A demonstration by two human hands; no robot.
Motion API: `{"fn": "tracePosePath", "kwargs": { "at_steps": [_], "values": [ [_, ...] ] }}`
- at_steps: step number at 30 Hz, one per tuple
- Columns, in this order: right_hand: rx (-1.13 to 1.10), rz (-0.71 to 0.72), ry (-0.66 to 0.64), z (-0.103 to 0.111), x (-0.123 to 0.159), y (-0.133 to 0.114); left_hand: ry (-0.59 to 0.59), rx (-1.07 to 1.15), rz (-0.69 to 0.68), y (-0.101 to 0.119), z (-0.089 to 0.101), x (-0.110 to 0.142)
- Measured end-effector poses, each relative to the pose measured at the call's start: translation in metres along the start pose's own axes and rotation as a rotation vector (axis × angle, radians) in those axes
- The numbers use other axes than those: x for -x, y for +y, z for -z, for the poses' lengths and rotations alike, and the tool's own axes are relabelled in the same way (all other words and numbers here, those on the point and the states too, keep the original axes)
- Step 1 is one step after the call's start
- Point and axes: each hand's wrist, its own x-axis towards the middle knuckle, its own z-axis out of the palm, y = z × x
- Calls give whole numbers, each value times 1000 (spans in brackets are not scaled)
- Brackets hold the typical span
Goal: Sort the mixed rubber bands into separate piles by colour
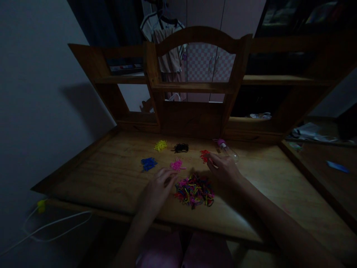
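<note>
A mixed heap of small coloured loops, apparently rubber bands (194, 190), lies on the wooden desk between my hands. My right hand (223, 167) is at the small red pile (204, 156), its thumb and fingers pinched together at the pile's edge. What sits between those fingertips is too small to make out. My left hand (161, 184) hovers at the heap's left side, just below the pink pile (176, 164), with curled fingers and the tips close together. Whatever it may hold is hidden. Farther off are a blue pile (148, 163), a yellow pile (160, 145) and a black pile (181, 148).
A clear bottle with a pink cap (227, 150) lies just behind my right hand. The desk's wooden shelf unit (192, 87) rises at the back. A white cable (58, 225) hangs by the left front edge. The room is dim.
</note>
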Motion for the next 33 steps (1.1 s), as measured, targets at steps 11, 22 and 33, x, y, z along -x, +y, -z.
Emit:
{"fn": "tracePosePath", "kwargs": {
  "at_steps": [11,22,33],
  "values": [
    [13,-11,9,-1,0,6,-139,13,-72,14,-25,-8],
    [-5,-14,-28,-6,2,5,-90,142,77,2,-6,-2],
    [-1,-5,-40,-1,1,2,-124,-3,-50,3,-19,-6]
  ]
}}
